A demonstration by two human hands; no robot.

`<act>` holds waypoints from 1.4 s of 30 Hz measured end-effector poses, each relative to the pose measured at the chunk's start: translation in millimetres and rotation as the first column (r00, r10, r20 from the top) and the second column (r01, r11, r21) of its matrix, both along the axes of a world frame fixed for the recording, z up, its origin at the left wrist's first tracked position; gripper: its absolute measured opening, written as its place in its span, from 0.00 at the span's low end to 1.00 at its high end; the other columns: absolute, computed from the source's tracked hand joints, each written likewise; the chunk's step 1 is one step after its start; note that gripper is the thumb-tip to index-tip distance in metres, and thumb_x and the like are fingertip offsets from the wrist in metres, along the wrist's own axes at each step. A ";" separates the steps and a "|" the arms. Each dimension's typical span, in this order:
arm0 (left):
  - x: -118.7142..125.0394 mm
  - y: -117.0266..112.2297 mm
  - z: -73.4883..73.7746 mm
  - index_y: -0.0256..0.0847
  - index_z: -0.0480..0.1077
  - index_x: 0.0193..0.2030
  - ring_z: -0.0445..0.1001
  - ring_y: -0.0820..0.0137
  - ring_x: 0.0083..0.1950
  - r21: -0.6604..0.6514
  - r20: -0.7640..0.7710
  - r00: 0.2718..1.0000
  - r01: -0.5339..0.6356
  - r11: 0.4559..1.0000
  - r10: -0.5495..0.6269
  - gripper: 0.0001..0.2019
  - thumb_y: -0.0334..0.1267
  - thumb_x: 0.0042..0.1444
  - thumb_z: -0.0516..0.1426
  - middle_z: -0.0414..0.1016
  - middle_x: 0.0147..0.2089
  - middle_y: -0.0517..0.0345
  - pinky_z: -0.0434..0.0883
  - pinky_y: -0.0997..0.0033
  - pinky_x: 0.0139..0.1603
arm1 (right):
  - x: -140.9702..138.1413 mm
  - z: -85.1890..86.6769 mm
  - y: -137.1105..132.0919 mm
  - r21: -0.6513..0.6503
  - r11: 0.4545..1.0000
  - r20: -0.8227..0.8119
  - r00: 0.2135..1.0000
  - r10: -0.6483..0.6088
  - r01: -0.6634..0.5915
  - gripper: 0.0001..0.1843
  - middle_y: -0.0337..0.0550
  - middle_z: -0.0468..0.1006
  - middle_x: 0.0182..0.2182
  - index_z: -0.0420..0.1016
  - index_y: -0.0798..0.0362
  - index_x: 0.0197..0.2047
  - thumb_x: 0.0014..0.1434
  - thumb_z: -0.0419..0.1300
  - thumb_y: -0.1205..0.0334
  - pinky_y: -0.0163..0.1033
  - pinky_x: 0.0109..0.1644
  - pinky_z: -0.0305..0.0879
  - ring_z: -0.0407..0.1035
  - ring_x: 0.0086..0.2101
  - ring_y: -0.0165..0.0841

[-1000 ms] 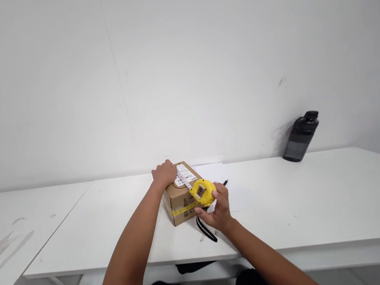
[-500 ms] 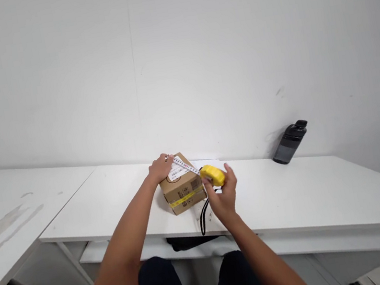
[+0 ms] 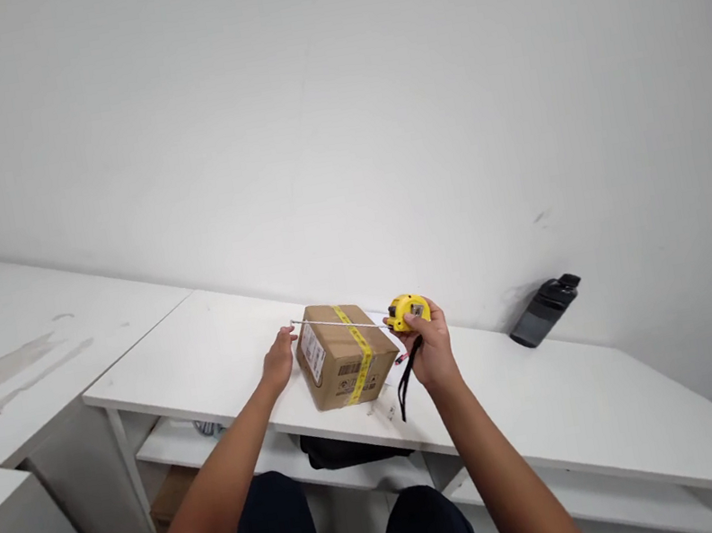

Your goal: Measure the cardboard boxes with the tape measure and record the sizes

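Observation:
A brown cardboard box point(image 3: 336, 361) with yellow tape around it sits on the white table, its white label point(image 3: 313, 354) on the left side. My right hand point(image 3: 432, 346) grips a yellow tape measure point(image 3: 410, 312) at the box's right, and a black wrist strap point(image 3: 409, 380) dangles below it. The drawn-out blade point(image 3: 338, 322) stretches across the box's top to the left edge. At that end, the closed fingertips of my left hand point(image 3: 280, 359) are at the blade's hook, beside the box.
A dark bottle point(image 3: 545, 310) leans against the white wall at the right. Behind the box, a white sheet partly shows, with a small red and black item point(image 3: 401, 358) by it. Under the tabletop, a black item point(image 3: 352, 449) lies on a shelf.
The box has been turned, so its label now faces left instead of up. The blade, once over the label, now spans the taped top. My left hand has moved off the box's top to its left side.

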State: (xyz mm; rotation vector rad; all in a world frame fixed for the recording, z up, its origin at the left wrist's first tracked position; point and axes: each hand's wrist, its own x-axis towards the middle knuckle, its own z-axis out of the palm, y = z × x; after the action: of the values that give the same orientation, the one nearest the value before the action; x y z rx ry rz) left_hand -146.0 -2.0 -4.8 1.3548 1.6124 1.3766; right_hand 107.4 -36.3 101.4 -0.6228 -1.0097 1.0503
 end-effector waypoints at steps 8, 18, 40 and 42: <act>-2.0 2.6 -6.3 0.43 0.74 0.55 0.73 0.59 0.57 0.062 0.043 0.997 0.062 0.996 -0.065 0.38 0.64 0.65 0.33 0.77 0.56 0.50 0.64 0.58 0.62 | -2.0 -24.6 12.5 -0.034 0.998 0.075 0.996 -0.048 0.050 0.39 0.36 0.77 0.41 0.61 0.45 0.54 0.43 0.75 0.56 0.41 0.43 0.72 0.77 0.36 0.32; 4.6 -20.9 28.1 0.41 0.58 0.71 0.63 0.60 0.69 -0.021 0.192 0.943 0.281 0.959 -0.272 0.42 0.63 0.64 0.26 0.61 0.71 0.46 0.65 0.61 0.62 | 11.9 -29.5 13.4 -0.121 0.991 -0.005 0.998 0.062 -0.063 0.28 0.35 0.78 0.35 0.69 0.51 0.43 0.42 0.74 0.51 0.34 0.34 0.71 0.73 0.30 0.28; 87.7 -50.4 122.3 0.45 0.73 0.60 0.70 0.53 0.64 0.001 0.110 0.752 0.653 0.757 -0.650 0.40 0.66 0.64 0.32 0.75 0.61 0.51 0.63 0.52 0.65 | 83.4 -86.8 -51.8 -0.272 0.958 -0.185 0.972 -0.144 0.090 0.22 0.40 0.80 0.36 0.75 0.49 0.41 0.48 0.73 0.46 0.35 0.30 0.76 0.79 0.34 0.34; 98.5 -49.0 120.0 0.45 0.69 0.63 0.65 0.56 0.68 0.095 0.112 0.783 0.605 0.790 -0.612 0.37 0.62 0.67 0.32 0.71 0.65 0.50 0.61 0.53 0.67 | 102.3 -83.3 -56.7 -0.253 0.953 -0.208 0.952 -0.223 0.168 0.26 0.40 0.80 0.38 0.74 0.48 0.43 0.44 0.75 0.47 0.35 0.33 0.77 0.79 0.35 0.34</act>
State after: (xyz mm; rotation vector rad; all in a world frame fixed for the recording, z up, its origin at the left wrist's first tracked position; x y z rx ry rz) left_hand -47.6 -51.0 115.1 1.5880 0.9123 1.0793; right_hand 209.6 -93.0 18.1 -0.7543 -0.6088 1.0442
